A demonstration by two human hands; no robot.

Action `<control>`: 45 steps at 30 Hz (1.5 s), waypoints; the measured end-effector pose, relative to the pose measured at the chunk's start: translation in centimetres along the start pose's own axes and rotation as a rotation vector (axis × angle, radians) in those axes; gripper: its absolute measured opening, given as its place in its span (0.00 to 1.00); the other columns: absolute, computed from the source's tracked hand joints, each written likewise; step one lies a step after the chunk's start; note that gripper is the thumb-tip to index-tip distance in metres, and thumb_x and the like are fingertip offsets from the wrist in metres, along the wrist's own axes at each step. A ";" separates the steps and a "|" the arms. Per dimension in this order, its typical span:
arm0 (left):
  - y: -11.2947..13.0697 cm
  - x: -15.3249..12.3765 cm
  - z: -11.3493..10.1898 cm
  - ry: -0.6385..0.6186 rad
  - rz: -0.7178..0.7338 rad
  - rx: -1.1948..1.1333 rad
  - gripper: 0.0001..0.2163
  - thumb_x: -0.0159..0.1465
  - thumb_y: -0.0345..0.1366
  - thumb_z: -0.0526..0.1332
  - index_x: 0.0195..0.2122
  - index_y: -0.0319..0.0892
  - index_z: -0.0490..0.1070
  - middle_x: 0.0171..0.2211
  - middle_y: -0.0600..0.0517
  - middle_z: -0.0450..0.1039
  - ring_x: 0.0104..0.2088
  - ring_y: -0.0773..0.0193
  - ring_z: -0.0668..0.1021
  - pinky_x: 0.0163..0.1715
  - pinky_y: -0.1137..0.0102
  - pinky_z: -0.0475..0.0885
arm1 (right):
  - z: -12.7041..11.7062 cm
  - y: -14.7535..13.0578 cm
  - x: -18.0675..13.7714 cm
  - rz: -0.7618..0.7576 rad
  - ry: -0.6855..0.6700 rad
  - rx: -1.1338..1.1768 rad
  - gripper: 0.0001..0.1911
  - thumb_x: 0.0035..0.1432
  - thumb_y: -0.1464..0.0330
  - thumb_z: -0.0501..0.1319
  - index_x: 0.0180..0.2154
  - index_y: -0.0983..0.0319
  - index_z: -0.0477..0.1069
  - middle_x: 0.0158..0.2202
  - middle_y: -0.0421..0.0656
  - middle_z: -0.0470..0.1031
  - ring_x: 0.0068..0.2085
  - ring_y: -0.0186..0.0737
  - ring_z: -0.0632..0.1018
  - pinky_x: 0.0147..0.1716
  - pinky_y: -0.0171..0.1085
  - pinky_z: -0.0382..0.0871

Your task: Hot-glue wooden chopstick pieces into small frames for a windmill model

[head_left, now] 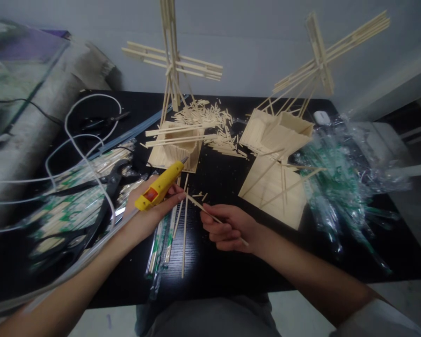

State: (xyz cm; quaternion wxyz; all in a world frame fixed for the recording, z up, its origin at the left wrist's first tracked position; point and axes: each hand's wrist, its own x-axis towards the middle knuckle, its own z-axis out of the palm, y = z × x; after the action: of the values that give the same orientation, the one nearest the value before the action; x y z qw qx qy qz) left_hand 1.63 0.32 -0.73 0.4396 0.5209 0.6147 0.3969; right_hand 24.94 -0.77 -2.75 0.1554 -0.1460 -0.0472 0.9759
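My left hand [145,213] is closed around a yellow hot glue gun [163,182], its nozzle pointing up and to the right. The fingertips of that hand also meet the far end of a thin wooden chopstick [206,211]. My right hand [228,227] grips this chopstick along its length, fingers curled. Loose chopsticks [184,234] lie on the black table just below the left fingertips. Beyond the glue gun's tip sits a small box-shaped stick model [180,157] on a flat base, with a four-armed windmill-like cross [171,58] of sticks behind it.
A second stick model [284,131] with a cross stands at right, before a flat stick panel [275,192]. Cut stick pieces [206,117] are heaped between. Wrapped chopsticks [73,206], large black-handled cutters [107,199] and white cable [80,145] lie left; empty wrappers [340,173] right.
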 end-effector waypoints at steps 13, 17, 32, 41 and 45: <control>-1.2 0.3 -1.1 -0.034 0.101 0.268 0.13 0.62 0.50 0.73 0.32 0.48 0.77 0.35 0.54 0.84 0.34 0.59 0.83 0.34 0.65 0.78 | -0.6 -0.1 0.1 0.022 -0.032 0.020 0.36 0.86 0.66 0.31 0.33 0.64 0.70 0.16 0.31 0.59 0.14 0.28 0.43 0.10 0.22 0.57; -1.1 0.2 -1.1 -0.037 0.095 0.269 0.12 0.62 0.49 0.73 0.32 0.48 0.77 0.34 0.54 0.84 0.34 0.58 0.83 0.35 0.64 0.78 | -0.6 -0.1 0.1 0.041 0.020 0.002 0.33 0.86 0.65 0.34 0.33 0.63 0.68 0.16 0.30 0.60 0.13 0.27 0.43 0.10 0.22 0.56; -1.2 0.2 -1.1 -0.045 0.093 0.293 0.12 0.63 0.49 0.72 0.33 0.49 0.78 0.33 0.55 0.82 0.34 0.58 0.82 0.38 0.64 0.77 | 0.2 -0.2 0.0 0.024 0.073 -0.012 0.33 0.86 0.67 0.34 0.33 0.64 0.69 0.16 0.30 0.59 0.14 0.27 0.42 0.10 0.22 0.55; -1.5 0.5 -1.2 -0.079 0.078 0.278 0.14 0.63 0.52 0.74 0.34 0.49 0.78 0.39 0.53 0.86 0.38 0.56 0.84 0.40 0.63 0.79 | 0.3 -0.3 -0.1 0.018 0.126 -0.019 0.31 0.87 0.66 0.37 0.32 0.62 0.67 0.16 0.29 0.57 0.14 0.26 0.42 0.11 0.22 0.54; -1.7 0.8 -1.1 -0.089 0.040 0.238 0.15 0.61 0.53 0.75 0.34 0.48 0.78 0.37 0.53 0.85 0.37 0.57 0.84 0.42 0.63 0.78 | -0.1 -0.3 -0.1 0.034 0.115 -0.026 0.31 0.86 0.65 0.36 0.33 0.62 0.68 0.16 0.29 0.58 0.14 0.27 0.42 0.10 0.22 0.53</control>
State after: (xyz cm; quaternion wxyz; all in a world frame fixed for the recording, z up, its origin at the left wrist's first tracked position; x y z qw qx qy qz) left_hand 0.02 0.79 -2.13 0.3936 0.5985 0.6267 0.3067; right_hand 25.17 -0.52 -2.72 0.1393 -0.2044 -0.0482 0.9677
